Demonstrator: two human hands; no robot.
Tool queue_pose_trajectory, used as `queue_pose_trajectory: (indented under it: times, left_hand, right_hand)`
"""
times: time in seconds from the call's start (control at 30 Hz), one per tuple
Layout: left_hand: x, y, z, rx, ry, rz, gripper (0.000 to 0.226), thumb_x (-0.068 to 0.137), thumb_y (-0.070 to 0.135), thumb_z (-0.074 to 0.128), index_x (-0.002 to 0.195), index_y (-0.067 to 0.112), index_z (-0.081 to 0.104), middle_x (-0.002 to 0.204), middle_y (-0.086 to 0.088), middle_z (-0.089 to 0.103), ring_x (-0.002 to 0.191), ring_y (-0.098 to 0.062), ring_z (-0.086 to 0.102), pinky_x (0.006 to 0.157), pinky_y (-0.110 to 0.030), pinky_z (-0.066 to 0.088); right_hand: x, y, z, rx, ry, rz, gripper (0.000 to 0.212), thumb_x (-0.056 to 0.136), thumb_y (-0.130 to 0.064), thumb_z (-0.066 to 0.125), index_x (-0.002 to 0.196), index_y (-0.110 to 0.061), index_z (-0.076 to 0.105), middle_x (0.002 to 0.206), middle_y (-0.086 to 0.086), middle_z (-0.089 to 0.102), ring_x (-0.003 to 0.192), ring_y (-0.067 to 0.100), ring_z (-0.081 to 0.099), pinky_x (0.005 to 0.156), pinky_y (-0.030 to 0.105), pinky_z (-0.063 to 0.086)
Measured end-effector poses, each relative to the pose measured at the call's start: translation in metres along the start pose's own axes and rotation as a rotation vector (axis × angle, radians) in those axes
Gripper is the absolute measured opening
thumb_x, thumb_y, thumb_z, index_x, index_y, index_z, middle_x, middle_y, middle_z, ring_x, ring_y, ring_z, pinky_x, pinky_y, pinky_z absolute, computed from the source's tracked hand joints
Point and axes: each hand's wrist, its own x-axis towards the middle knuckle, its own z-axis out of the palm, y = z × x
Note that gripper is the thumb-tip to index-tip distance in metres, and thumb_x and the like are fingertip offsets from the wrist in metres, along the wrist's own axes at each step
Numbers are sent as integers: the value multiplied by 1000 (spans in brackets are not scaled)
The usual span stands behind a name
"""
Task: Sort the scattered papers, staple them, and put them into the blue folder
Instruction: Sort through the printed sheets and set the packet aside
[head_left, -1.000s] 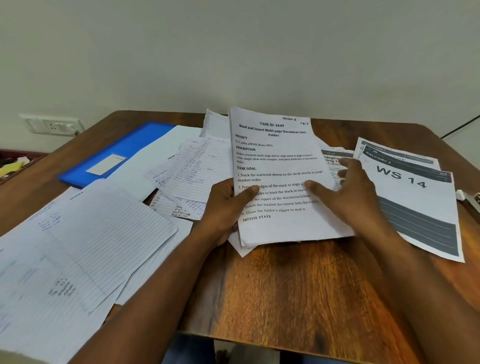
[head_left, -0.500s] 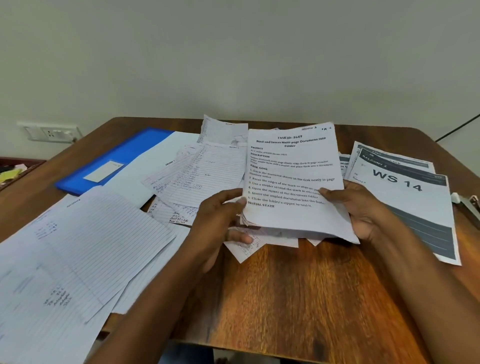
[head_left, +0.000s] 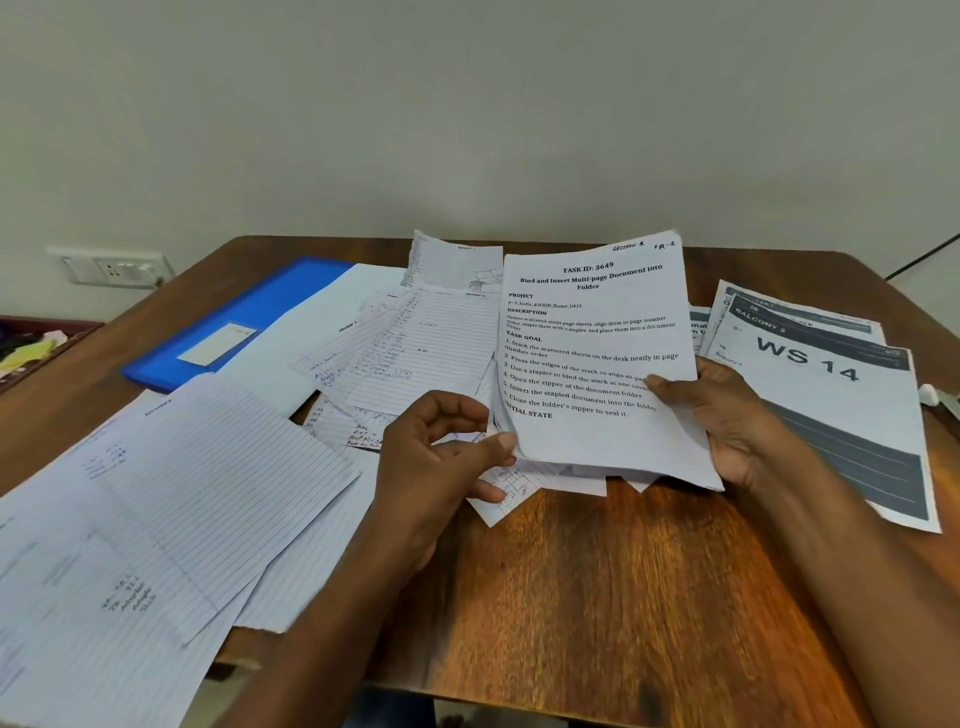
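Observation:
A stack of papers (head_left: 592, 338) topped by a printed "TASK ID: 3649" sheet is lifted off the wooden table (head_left: 597, 597). My right hand (head_left: 727, 415) grips its right edge, thumb on top. My left hand (head_left: 441, 457) pinches the stack's lower left corner between thumb and fingers. The blue folder (head_left: 249, 322) lies flat at the far left, partly under white sheets. Lined handwritten papers (head_left: 171, 478) spread over the left half of the table. Printed "WS 14" sheets (head_left: 831, 395) lie at the right.
A small white and metal object (head_left: 935, 397), perhaps a stapler, sits at the table's right edge, mostly cut off. A wall socket (head_left: 111, 267) is on the wall at left. Bare wood shows at the table's near middle. A dark cable (head_left: 924, 260) runs at the far right.
The stack has shifted right and risen off the table. My right hand moved from resting on top to gripping the right edge. My left hand slid down to the lower left corner.

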Motion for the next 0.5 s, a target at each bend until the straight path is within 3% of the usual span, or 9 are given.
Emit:
queue_pose_trajectory:
  times: [0.1,0.2,0.37,0.5]
  left_hand:
    - [-2,-5,2,91,8,34,29,76,10,94,93,12,70,99,-5,79,73,-40,78,71,-60,64]
    - [-4,-8,3,130,18,44,26,77,10,93,90,13,71,88,-2,80,70,-39,78,76,-66,61]
    - [-5,-7,4,132,39,59,30,78,2,90,95,15,69,95,0,79,69,-39,78,69,-60,63]
    - [-7,-5,4,85,35,73,28,84,-7,81,102,12,71,107,-8,76,78,-34,80,60,-41,64]
  right_hand:
    - [-1,0,1,5,1,-3,41,94,10,62,132,-2,65,122,17,74,93,26,77,81,42,63]
    - [-2,0,1,2,-4,4,41,94,10,62,134,-1,63,127,19,72,115,36,69,86,46,60]
    - [1,1,-2,-6,-4,4,42,94,9,63,134,-2,63,127,19,72,119,40,67,88,50,58]
    - [3,2,-3,-1,-13,9,44,93,9,63,135,-2,63,127,19,72,121,40,66,89,53,58]
